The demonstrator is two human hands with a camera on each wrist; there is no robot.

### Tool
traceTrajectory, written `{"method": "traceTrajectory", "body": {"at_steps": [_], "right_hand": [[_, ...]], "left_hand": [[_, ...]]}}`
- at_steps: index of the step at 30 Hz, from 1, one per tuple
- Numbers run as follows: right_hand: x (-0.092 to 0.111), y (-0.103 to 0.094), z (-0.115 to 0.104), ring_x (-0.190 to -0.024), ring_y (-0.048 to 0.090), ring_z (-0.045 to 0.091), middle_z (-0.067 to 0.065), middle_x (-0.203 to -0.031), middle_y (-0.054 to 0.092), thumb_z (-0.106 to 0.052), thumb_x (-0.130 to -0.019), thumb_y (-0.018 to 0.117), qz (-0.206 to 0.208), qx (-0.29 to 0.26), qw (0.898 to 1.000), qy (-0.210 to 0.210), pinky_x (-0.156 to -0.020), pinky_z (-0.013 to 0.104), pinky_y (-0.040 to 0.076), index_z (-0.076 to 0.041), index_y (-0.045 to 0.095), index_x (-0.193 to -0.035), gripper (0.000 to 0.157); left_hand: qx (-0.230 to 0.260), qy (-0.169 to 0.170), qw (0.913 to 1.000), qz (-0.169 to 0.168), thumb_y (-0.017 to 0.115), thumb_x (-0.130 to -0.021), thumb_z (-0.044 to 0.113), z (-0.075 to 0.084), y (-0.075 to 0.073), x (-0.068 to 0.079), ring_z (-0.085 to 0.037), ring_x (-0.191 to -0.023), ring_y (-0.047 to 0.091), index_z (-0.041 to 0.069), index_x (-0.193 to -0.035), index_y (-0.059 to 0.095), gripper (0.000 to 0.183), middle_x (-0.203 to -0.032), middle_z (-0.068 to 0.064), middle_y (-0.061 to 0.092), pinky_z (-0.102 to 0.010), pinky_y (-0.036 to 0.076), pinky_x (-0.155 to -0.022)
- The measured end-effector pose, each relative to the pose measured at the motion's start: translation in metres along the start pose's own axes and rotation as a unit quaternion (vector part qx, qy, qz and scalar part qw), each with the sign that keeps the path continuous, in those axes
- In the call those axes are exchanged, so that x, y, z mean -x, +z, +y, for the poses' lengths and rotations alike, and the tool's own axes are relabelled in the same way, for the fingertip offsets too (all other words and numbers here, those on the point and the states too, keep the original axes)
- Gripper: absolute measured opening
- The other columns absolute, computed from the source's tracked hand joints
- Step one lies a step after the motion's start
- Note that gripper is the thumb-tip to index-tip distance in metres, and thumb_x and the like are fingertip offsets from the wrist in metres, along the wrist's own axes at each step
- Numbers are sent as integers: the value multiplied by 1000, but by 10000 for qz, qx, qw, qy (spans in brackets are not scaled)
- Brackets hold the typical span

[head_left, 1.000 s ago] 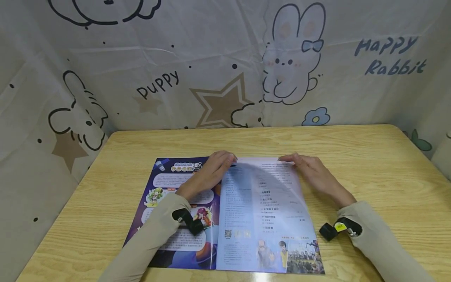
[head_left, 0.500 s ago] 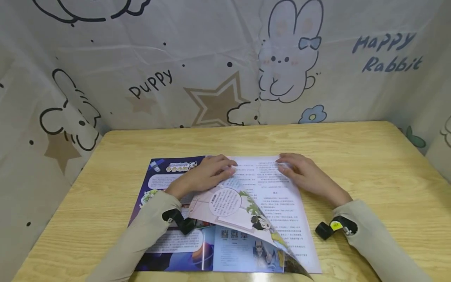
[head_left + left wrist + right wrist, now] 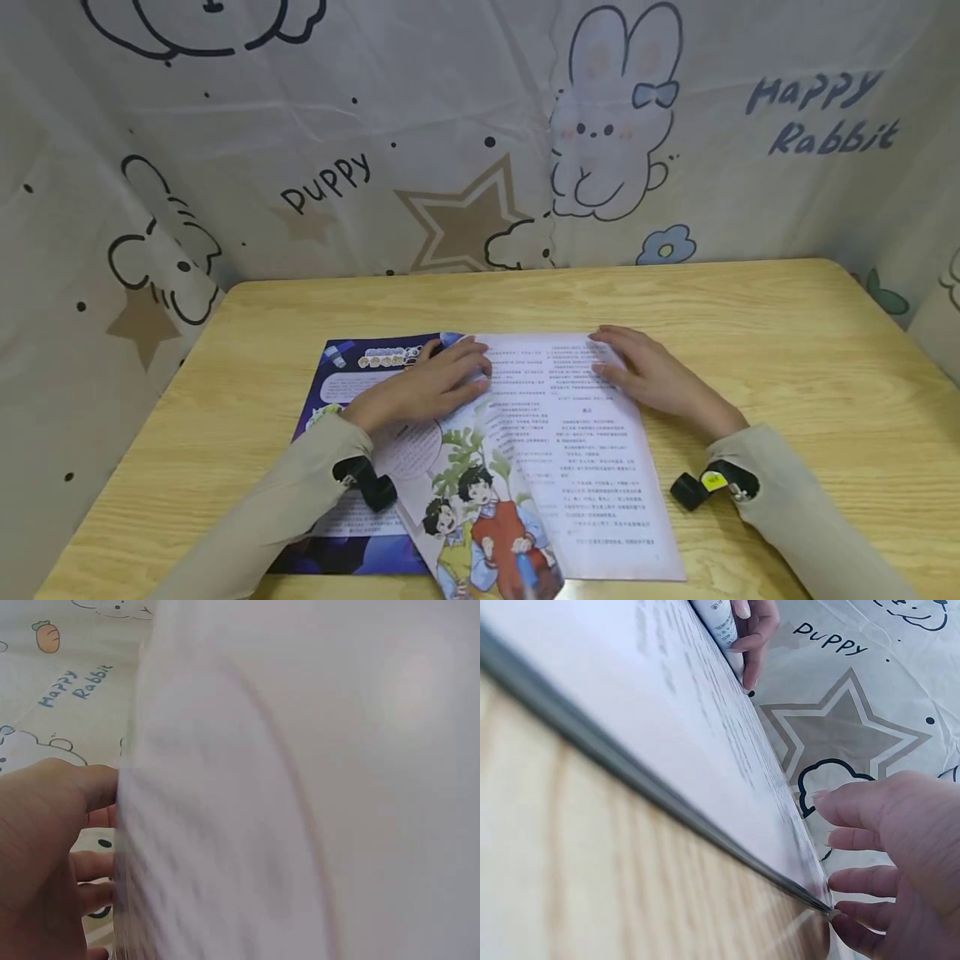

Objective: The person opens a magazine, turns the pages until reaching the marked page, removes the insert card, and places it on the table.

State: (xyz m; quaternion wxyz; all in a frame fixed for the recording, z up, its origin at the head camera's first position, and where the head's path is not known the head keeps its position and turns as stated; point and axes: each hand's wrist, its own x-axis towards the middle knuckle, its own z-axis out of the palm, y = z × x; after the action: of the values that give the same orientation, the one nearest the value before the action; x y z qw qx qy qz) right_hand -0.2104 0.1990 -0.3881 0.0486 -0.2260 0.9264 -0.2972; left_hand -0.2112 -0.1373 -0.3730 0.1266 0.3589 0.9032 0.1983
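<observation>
An open magazine lies on the table. One of its leaves stands curled over the middle, showing two cartoon figures, its lower end swinging past the magazine's bottom edge. My left hand is at the top of the fold with fingers spread, touching this leaf. In the left wrist view the blurred leaf hides its fingertips. At the top right corner, my right hand has its fingers along the page edge. The right wrist view shows its thumb and fingers extended beside the magazine's corner.
The wooden table extends around the magazine on all sides. Behind it hangs a pale cloth printed with cartoon animals, stars and lettering. Small black cameras sit at both wrists.
The leaf has swung from the right side leftward over the fold, uncovering a text page beneath. My left hand has shifted slightly left. The right hand stays near the top right corner.
</observation>
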Motion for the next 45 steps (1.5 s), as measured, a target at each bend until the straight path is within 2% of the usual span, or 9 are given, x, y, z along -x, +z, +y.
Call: {"method": "traceTrajectory", "body": {"at_steps": [11, 16, 20, 27, 31, 34, 39, 42, 45], "right_hand": [[0, 2, 0, -139, 28, 43, 24, -149, 35, -24, -97, 57, -34, 113, 9999, 40, -113, 59, 20, -2, 42, -143, 53], [1, 1, -1, -141, 23, 45, 26, -152, 30, -26, -97, 57, -10, 104, 9999, 90, -113, 61, 18, -2, 39, -145, 57], [1, 1, -1, -142, 21, 45, 27, -153, 26, -28, -97, 57, -39, 76, 9998, 163, -113, 61, 17, -3, 36, -147, 59], [1, 3, 0, -142, 21, 44, 25, -154, 26, -30, -96, 58, -56, 113, 9995, 273, -113, 61, 17, -4, 35, -148, 62], [1, 3, -1, -140, 27, 43, 23, -151, 30, -28, -96, 60, 57, 155, 9996, 214, -112, 59, 23, -4, 37, -146, 61], [1, 3, 0, -138, 31, 42, 22, -150, 32, -26, -95, 60, 105, 165, 9996, 185, -111, 58, 26, -4, 38, -145, 59], [1, 2, 1, -138, 31, 43, 22, -150, 32, -26, -95, 61, 76, 211, 9995, 220, -111, 58, 26, -5, 38, -145, 59], [0, 2, 1, -138, 32, 43, 22, -150, 32, -25, -94, 62, 68, 240, 9994, 241, -111, 58, 27, -5, 38, -145, 59], [0, 3, 1, -138, 31, 43, 22, -150, 32, -24, -94, 62, 43, 266, 9993, 256, -111, 58, 26, -5, 38, -145, 60]], "left_hand": [[-184, 111, 9997, 87, 43, -103, 34, -4, -1, 7, -34, -146, 19, 17, -113, 55, 23, -152, -13, 35, -59, 11, -115], [-214, -105, 9997, 30, 51, -100, 33, -5, -4, 11, -35, -147, 17, 20, -104, 55, 14, -155, -14, 31, -56, 9, -117], [-165, -207, 9996, -6, 56, -97, 33, -5, -6, 13, -34, -147, 17, 20, -104, 54, 15, -156, -13, 29, -54, 12, -117], [-254, -523, 9982, -146, 57, -96, 26, -1, -7, 7, -35, -146, 18, 18, -106, 54, 12, -156, -15, 27, -55, 14, -117], [-407, -594, 9974, -23, 54, -96, 20, 4, -7, 0, -37, -145, 18, 16, -104, 54, 10, -154, -16, 30, -61, 13, -114], [-398, -636, 9970, 165, 53, -97, 23, 5, -5, -6, -38, -145, 17, 15, -108, 53, 14, -153, -16, 31, -61, 12, -114], [-258, -633, 9971, 326, 55, -98, 33, 4, 1, -16, -32, -147, 15, 14, -117, 52, 27, -153, -13, 32, -56, 7, -117], [-278, -630, 9971, 319, 55, -97, 40, 6, 4, -21, -29, -147, 18, 15, -125, 50, 38, -153, -11, 33, -55, 5, -117], [-429, -778, 9957, 246, 55, -95, 47, 6, 6, -22, -27, -147, 20, 16, -136, 46, 52, -155, -11, 30, -56, 4, -117]]}}
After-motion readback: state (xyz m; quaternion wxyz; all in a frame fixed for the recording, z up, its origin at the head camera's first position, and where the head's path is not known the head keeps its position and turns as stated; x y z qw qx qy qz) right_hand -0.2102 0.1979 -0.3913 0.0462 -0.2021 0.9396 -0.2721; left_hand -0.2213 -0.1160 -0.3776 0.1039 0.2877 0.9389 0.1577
